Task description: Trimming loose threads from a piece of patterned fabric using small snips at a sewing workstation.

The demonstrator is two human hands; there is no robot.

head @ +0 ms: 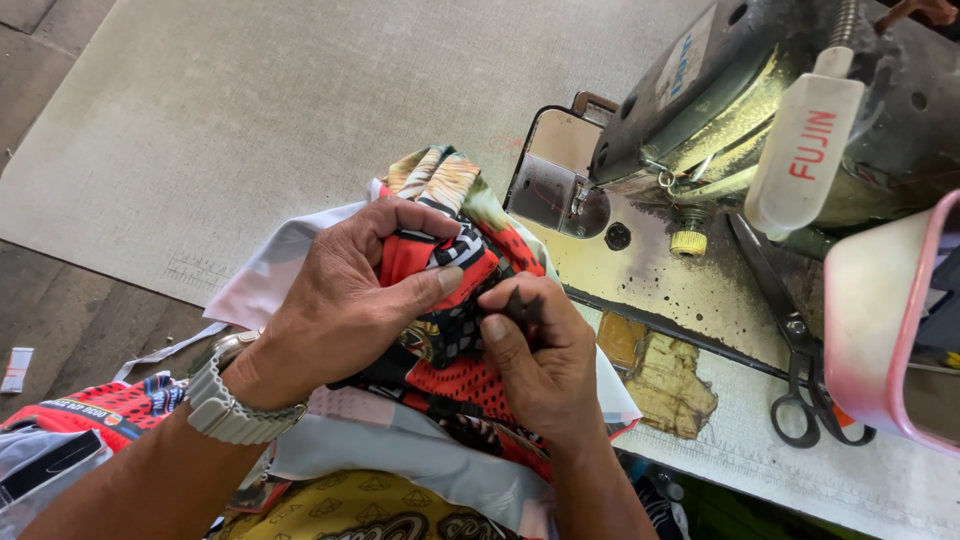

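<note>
Table (250, 120): grey, coarse woven cover, flat. Sewing machine (800, 110): metal, worn, oily bed. Pink plastic tub (880, 330) at right edge; black-handled scissors (800, 360) lie flat just beside it. Fabric (440, 300): thin printed knit, red, black and white, bunched at the table's near edge in front of the machine. Judged light, limp, slightly slick; best held at a folded edge, pinched. Left hand (340, 310) is closed around a gathered fold, thumb pressed on top. Right hand (540, 360) pinches a small dark bit of the fabric between fingertips.
</note>
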